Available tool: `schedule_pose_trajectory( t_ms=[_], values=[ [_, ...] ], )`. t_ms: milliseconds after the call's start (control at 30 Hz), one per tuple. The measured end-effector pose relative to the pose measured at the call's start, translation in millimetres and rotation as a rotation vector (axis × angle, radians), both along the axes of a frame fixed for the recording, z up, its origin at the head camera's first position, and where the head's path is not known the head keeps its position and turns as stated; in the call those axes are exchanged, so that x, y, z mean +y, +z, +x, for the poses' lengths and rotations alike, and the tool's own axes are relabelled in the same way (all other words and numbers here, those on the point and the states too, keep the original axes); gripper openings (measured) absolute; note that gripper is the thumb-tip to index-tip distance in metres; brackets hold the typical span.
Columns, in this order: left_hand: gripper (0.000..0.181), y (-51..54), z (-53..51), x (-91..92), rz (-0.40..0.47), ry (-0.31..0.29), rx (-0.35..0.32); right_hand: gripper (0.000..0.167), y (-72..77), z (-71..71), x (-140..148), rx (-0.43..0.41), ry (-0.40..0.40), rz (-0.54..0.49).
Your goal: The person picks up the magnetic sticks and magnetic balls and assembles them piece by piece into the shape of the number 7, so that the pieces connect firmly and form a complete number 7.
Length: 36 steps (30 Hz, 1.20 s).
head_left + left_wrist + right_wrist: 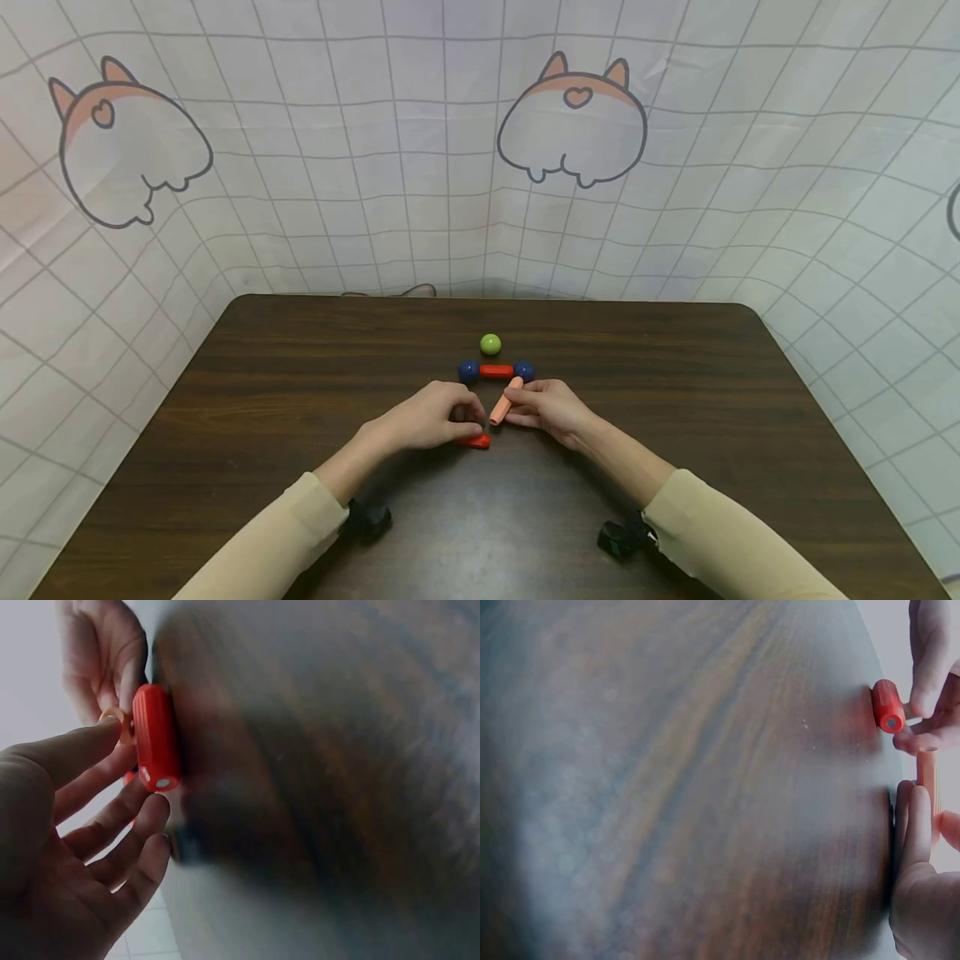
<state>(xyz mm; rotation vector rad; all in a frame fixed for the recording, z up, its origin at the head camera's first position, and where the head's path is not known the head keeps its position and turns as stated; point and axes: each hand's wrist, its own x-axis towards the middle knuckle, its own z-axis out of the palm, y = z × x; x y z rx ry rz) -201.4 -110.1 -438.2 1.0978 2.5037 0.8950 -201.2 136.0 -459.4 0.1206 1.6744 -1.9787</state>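
Observation:
My right hand [551, 410] pinches an orange rod [506, 402] between thumb and fingers, tilted over the table; the same orange rod [928, 780] shows in the right wrist view. A loose red rod [477, 441] lies on the table just under my left hand [431, 417], whose fingers are bent loosely above it. In the left wrist view the red rod [156, 739] is beside the left fingers with no clear grip on it. Behind the hands, a red rod [497, 371] lies between a blue ball [468, 372] and another blue ball [523, 371].
A green ball [491, 344] sits behind the blue balls. The dark wooden table [337, 333] ends at a patterned white curtain [450, 167]. Dark devices are at the wrists, one by the left sleeve [367, 521] and one by the right [618, 540].

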Motion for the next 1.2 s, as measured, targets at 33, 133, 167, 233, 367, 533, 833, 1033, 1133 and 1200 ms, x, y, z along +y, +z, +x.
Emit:
schedule_pose_trajectory(
  t_ms=[33,133,167,233,367,533,833,1033,1133,1200],
  values=[
    [0.013,-0.6,1.1,0.5,-0.004,-0.005,-0.004,0.032,-0.3,-0.3,0.1,-0.002,-0.001,0.0],
    [0.016,-3.2,2.6,1.6,0.001,-0.025,-0.002,0.034,-1.0,-0.9,0.4,0.0,0.004,-0.001],
    [0.017,-3.5,2.8,1.9,0.002,-0.029,-0.004,0.033,-0.9,-1.1,0.3,-0.005,0.003,-0.001],
    [0.019,-3.7,3.1,2.0,0.003,-0.032,-0.009,0.034,-0.6,-1.1,0.2,-0.003,0.008,-0.003],
    [0.021,-3.1,3.2,1.7,-0.001,-0.035,-0.031,0.033,0.0,-0.7,0.0,-0.011,0.008,-0.003],
    [0.02,-3.5,2.3,1.2,-0.01,-0.04,-0.056,0.031,-0.1,-0.8,-0.6,-0.019,0.001,-0.004],
    [0.017,-5.0,0.8,0.7,-0.04,-0.057,-0.068,0.032,0.8,-0.6,-0.3,-0.02,-0.006,0.007],
    [0.018,-5.0,3.8,1.9,-0.058,-0.067,-0.044,0.032,0.2,-0.8,0.1,-0.014,-0.001,0.001],
    [0.016,-5.0,5.5,2.1,-0.077,-0.075,-0.033,0.031,0.5,-0.7,0.4,-0.012,-0.001,0.003],
    [0.014,-5.4,6.2,2.0,-0.083,-0.077,-0.026,0.032,0.6,-0.9,0.5,-0.009,0.0,0.002]
  ],
)
